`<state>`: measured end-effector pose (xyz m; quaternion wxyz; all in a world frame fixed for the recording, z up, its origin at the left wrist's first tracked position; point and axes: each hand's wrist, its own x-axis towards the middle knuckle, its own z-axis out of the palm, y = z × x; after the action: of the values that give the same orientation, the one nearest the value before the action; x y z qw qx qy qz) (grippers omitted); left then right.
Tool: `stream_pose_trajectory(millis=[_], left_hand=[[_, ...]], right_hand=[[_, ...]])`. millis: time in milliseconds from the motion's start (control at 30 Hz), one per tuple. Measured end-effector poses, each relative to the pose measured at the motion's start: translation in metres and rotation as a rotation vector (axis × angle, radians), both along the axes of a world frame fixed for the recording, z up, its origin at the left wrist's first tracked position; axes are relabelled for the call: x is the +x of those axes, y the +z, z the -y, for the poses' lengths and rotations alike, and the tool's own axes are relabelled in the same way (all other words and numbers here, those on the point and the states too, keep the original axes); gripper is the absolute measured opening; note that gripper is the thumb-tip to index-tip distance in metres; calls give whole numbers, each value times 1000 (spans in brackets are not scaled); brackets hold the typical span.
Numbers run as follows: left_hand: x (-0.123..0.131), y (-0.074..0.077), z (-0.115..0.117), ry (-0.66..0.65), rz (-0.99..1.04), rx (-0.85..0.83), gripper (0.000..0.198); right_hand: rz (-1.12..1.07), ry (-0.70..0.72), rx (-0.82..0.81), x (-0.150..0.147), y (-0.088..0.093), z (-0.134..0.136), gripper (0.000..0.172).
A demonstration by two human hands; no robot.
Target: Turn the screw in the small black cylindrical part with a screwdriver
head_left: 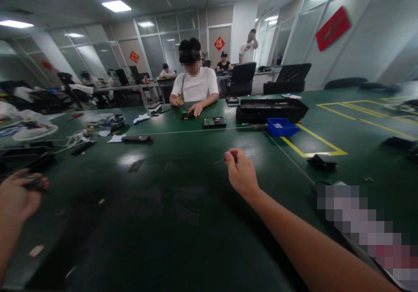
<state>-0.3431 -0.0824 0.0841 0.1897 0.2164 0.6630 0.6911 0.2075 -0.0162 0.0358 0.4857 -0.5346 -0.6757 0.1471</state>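
Above the middle of the green table (pixel 130 231), my right hand (pixel 242 172) is closed around a small screwdriver (pixel 220 161). Its thin metal shaft points left, and a bit of red handle shows at the fingertips. At the left edge, my left hand (pixel 15 198) has its fingers curled around a small dark object (pixel 34 183), which is blurred and too unclear to name. That hand is near a black tray (pixel 28 155) on the table.
Across the table a person in a white shirt (pixel 196 85) works on a circuit board device. A hard drive (pixel 214 122), a long black bin (pixel 271 109) and a blue bin (pixel 282 127) stand ahead. Cables (pixel 70 142) lie left; a black block (pixel 322 162) sits right.
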Motion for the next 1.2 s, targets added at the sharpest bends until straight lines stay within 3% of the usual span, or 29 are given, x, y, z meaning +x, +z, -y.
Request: stream_pose_trajectory(millis=[133,267,400,667,800,900,1000,1100,1200], left_hand=[[27,-16,-33,-78,110,110,42],[94,-20,-58,-235,182,148,34],[164,-22,-74,-408,133,114,48],[290,-17,-81,-772,103,148,56],[338,-29,-74,-971,19,93,54],[357,-49,-70,-1050,-301,-20,65],[360,-65,-68,-982,-527,-77,53],[355,-71,-68,-935,-585,-73,32],[352,-71,-71,-934,-568,-25,30]], right_hand=[[-8,6,0,1,0,1,23],[-14,14,-5,1,1,1,23],[-23,25,-15,2,0,2,25],[-17,31,4,3,-1,2,25],[-11,17,6,2,0,2,25],[-8,-4,20,1,1,2,24],[-14,0,21,1,1,3,23],[-13,5,14,0,1,5,22],[-15,2,-2,0,2,5,24]])
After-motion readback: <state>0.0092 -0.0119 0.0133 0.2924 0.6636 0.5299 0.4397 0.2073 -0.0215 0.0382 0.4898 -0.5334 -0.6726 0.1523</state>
